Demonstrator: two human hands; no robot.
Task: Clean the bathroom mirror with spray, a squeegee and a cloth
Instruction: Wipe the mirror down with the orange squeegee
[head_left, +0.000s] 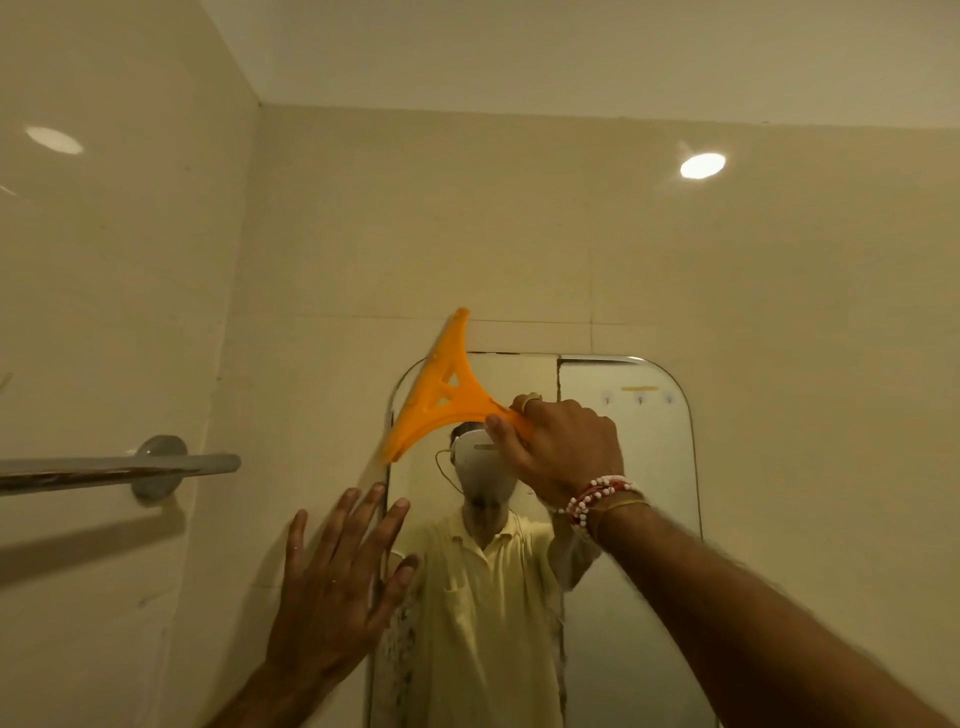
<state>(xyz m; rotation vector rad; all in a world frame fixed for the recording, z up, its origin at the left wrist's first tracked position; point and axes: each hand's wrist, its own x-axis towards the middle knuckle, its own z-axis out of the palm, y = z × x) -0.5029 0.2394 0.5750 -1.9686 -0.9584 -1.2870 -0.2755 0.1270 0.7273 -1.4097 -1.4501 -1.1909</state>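
Note:
A tall mirror (634, 519) with rounded top corners hangs on the beige tiled wall. My right hand (563, 449) grips the handle of an orange triangular squeegee (439, 395), whose blade runs steeply along the mirror's upper left edge, its top tip above the mirror's rim. My left hand (337, 587) is spread flat, fingers apart, against the wall and the mirror's left edge, holding nothing. Beaded bracelets circle my right wrist. No spray bottle or cloth is in view.
A chrome towel bar (119, 470) juts from the left wall at about hand height. The corner between the left wall and the mirror wall lies just left of the mirror. A person's reflection fills the mirror's lower left.

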